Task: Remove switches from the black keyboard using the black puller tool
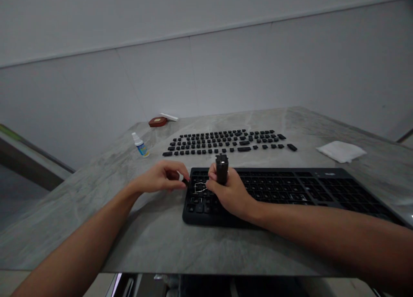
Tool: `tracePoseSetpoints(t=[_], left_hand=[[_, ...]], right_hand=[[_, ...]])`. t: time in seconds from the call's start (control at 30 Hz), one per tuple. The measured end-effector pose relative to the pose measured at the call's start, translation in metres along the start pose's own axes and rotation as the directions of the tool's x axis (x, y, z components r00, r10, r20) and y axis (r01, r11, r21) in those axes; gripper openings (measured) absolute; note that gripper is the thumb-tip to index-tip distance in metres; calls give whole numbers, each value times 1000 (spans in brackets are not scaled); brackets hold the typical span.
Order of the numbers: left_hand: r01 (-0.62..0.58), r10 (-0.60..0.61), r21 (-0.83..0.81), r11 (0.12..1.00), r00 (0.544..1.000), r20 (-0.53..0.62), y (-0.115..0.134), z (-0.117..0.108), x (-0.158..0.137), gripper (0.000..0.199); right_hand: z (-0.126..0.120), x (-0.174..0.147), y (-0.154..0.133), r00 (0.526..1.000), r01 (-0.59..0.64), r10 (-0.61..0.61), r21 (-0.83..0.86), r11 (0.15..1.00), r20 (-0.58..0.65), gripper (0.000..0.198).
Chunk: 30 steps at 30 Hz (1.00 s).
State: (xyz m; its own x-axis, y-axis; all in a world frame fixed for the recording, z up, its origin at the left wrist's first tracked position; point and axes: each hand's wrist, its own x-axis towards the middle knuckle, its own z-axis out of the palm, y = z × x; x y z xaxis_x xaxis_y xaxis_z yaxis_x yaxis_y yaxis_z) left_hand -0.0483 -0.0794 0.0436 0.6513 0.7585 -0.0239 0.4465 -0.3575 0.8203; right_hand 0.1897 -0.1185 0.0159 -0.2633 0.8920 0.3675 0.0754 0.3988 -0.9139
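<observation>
A black keyboard (pixel 274 221) with most keycaps off lies along the front of the table. My right hand (pixel 235 194) is wrapped around the black handle of a wire keycap puller (pixel 222 168). The puller's wire loops reach out to the left, over the keyboard's left end. Just off the keyboard's left edge, my left hand (pixel 163 176) pinches a small dark piece that looks like a keycap (pixel 185 182). Behind the keyboard, loose black keycaps (pixel 244 149) are laid out in rows on the tabletop.
A small white spray bottle (pixel 141 145) with a blue label stands at the left. Behind it are a brown case (pixel 158 121) and a flat white item (pixel 169 117). A folded white cloth or tissue (pixel 341 151) lies at the right. The grey marbled table (pixel 180 249) meets a wall behind.
</observation>
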Motion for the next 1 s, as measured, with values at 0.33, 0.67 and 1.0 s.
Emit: tracePoseSetpoints(t=[0.33,0.67,1.0], left_hand=[[496,-278,326,804,800,-532,-70,-57,-5,34],[467,-272,299,832,814,-513,-69,-57,-6,38],[416,-260,250,875,837,-481,-69,-57,-6,35]], right_hand=[[-2,0,2,997,-81,80,12,997,21,17],[-2,0,-1,997,-70,70,-10,997,33,18],[-3,0,-1,997,-66,66,-1,998,47,18]])
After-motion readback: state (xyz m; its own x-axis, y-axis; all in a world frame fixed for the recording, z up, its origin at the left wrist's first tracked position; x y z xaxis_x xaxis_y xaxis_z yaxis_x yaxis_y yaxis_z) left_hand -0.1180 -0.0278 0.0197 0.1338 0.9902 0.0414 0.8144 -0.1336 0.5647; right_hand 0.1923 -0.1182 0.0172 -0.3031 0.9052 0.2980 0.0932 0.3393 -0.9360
